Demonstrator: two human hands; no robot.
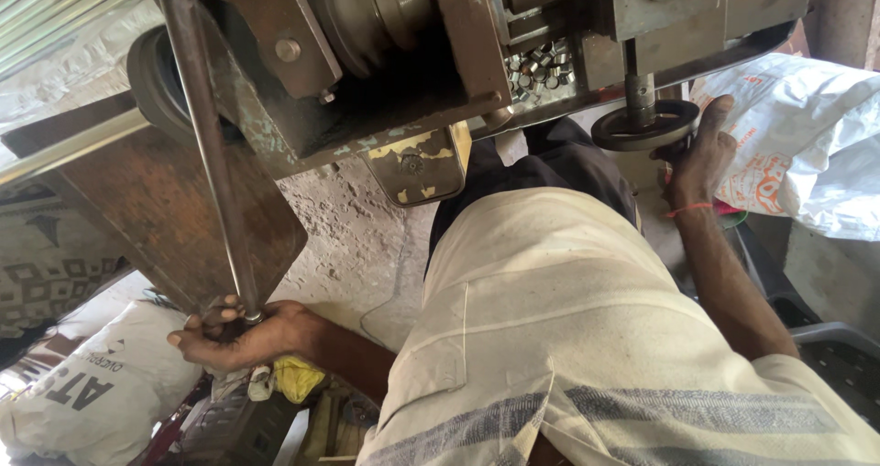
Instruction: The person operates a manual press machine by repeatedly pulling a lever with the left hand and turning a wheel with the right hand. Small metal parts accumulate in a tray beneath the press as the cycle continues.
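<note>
Fingers of left hand [240,336] curled tight round lower end of long steel rod [209,145], low down by bottom-left of machine; thumb over top, nothing else in that hand. Rod runs up steep from the fist, past rusty brown plate [174,209], to top edge of view, crossing front of machine body [367,72].

Right hand [698,154] reaches out to small dark handwheel [644,125] under machine's right end. Fingers bent under wheel's far rim, thumb up beside it, so a loose hold on rim, not a full fist. Red thread on that wrist. Wheel sits on short vertical spindle [639,86].

Judgement on doing it well: keep rod fist firm & steady so lever doesn't drift while wheel is turned; small turns w/ fingertips, watch spindle, not the hand. Keep wrist & sleeve clear of pulley [367,8] above. Can't tell if belt is running.

Round about: tray of small metal pieces [541,67] in machine centre, white sack [807,136] just past right hand, printed sack [101,388] & yellow rag [295,376] near left fist. Concrete floor [357,237] b/w.
</note>
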